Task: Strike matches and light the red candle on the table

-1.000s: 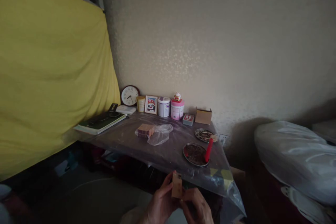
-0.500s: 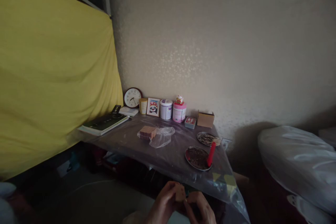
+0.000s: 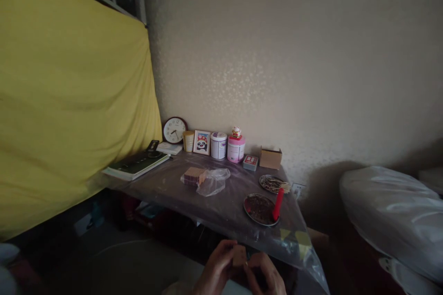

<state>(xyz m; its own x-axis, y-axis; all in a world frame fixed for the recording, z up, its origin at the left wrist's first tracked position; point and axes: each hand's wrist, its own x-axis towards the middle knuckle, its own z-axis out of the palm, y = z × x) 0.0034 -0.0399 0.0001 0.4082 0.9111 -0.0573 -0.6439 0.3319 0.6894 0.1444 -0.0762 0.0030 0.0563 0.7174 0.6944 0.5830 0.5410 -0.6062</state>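
Observation:
In front of the table's near edge, my left hand [image 3: 218, 265] grips a small brown cardboard matchbox [image 3: 239, 256], held upright. My right hand [image 3: 265, 273] is closed close beside it, with thumb and fingers pinched near the box's lower right edge. A tiny pale yellowish spot shows at those fingertips, too small to name. On the table, a block of similar small boxes [image 3: 194, 176] sits partly in a clear plastic bag [image 3: 215, 181]. A red candle [image 3: 278, 205] stands on the right rim of a dark round plate [image 3: 260, 209].
Behind that plate lies another plate [image 3: 268, 184] with thin sticks. Along the wall stand a clock [image 3: 175, 130], a panda picture [image 3: 201, 142], two tins [image 3: 218, 145] and an open cardboard box [image 3: 271, 158]. A book [image 3: 138, 166] lies left. Clear plastic covers the table [image 3: 166, 198].
The matchbox has turned slightly and moved a little right between my hands. Both hands otherwise keep nearly the same place; the view has shifted very slightly.

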